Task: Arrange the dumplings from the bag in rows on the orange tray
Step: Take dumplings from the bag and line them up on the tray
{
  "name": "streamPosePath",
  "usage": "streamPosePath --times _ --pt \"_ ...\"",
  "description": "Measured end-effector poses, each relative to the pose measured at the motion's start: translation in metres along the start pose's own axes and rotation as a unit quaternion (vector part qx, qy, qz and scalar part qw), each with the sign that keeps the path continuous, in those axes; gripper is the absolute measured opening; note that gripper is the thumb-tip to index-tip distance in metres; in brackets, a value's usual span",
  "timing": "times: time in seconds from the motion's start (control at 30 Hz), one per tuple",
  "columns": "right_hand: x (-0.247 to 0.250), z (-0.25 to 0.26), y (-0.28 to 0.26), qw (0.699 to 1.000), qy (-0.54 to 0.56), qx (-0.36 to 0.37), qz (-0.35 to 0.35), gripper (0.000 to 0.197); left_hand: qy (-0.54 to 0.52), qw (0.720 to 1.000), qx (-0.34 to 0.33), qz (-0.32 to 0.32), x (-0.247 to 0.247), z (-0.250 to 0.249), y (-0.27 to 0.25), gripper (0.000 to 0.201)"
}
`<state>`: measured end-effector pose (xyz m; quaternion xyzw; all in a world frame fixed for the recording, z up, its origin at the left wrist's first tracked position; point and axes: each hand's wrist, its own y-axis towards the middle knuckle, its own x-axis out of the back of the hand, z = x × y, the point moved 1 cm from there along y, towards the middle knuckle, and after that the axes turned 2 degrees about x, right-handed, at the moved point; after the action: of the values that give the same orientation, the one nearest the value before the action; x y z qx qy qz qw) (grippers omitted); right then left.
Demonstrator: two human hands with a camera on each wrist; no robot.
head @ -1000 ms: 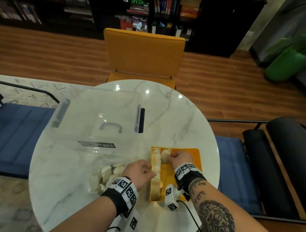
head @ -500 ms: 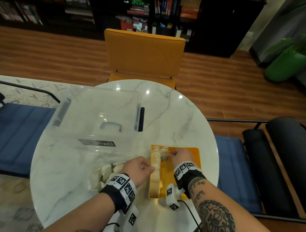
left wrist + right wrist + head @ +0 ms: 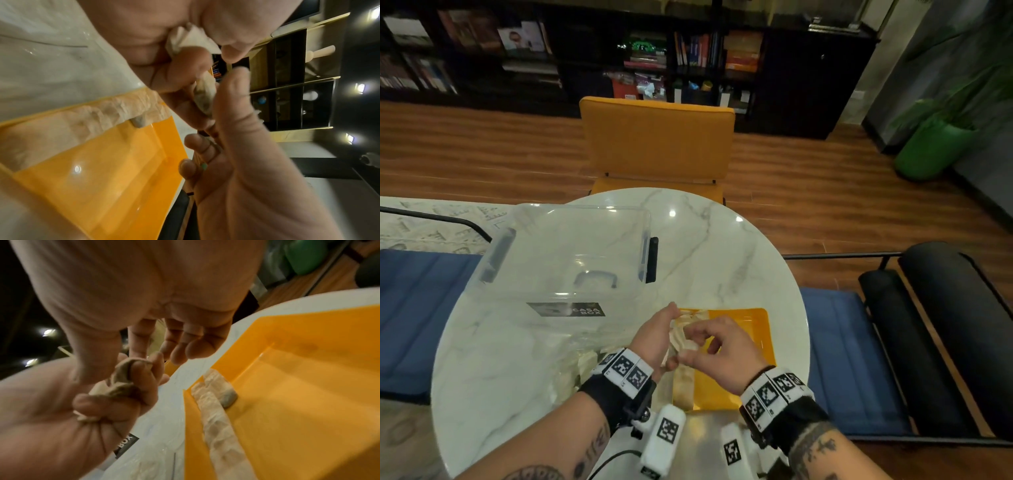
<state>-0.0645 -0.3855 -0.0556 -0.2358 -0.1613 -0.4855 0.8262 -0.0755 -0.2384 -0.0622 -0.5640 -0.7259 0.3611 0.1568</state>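
Holding dumplings (image 3: 683, 337) above tray (image 3: 751, 346): left grip (image 3: 654, 337) clutching, right grip (image 3: 717, 344) pinching one.

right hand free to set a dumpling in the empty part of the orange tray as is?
Probably yes. The right hand hovers over the orange tray, whose right side lies bare beside the dumpling row. It shares dumplings with the left hand.

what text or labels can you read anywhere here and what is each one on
"CASA BOX": dark label on the near wall of the clear plastic box; a smaller mark beside the words is too blurred to read.
"BOX": the same label, partly cut off in the right wrist view.
Wristband markers: black-and-white square codes, no words.
Book spines on the shelves: too small and blurred to read.
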Motion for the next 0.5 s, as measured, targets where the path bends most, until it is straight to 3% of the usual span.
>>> streamPosePath --times 0.1,0.23,0.37,0.5 --pt "0.004 0.001 -0.007 1.000 -0.021 0.014 0.006 0.046 0.012 1.000 0.007 -0.017 -0.003 0.001 0.002 0.049" --pt "0.008 0.000 -0.010 0.998 -0.037 0.031 -0.038 0.017 0.097 0.994 -0.041 0.002 -0.005 -0.001 -0.001 0.061" --pt "0.011 0.000 -0.013 0.996 -0.018 0.025 -0.085 0.021 0.149 0.985 -0.088 0.013 -0.006 -0.003 -0.013 0.052" --pt "0.011 -0.001 -0.013 0.990 -0.005 0.033 -0.140 0.020 0.111 0.989 -0.087 0.047 -0.011 -0.001 -0.023 0.033"
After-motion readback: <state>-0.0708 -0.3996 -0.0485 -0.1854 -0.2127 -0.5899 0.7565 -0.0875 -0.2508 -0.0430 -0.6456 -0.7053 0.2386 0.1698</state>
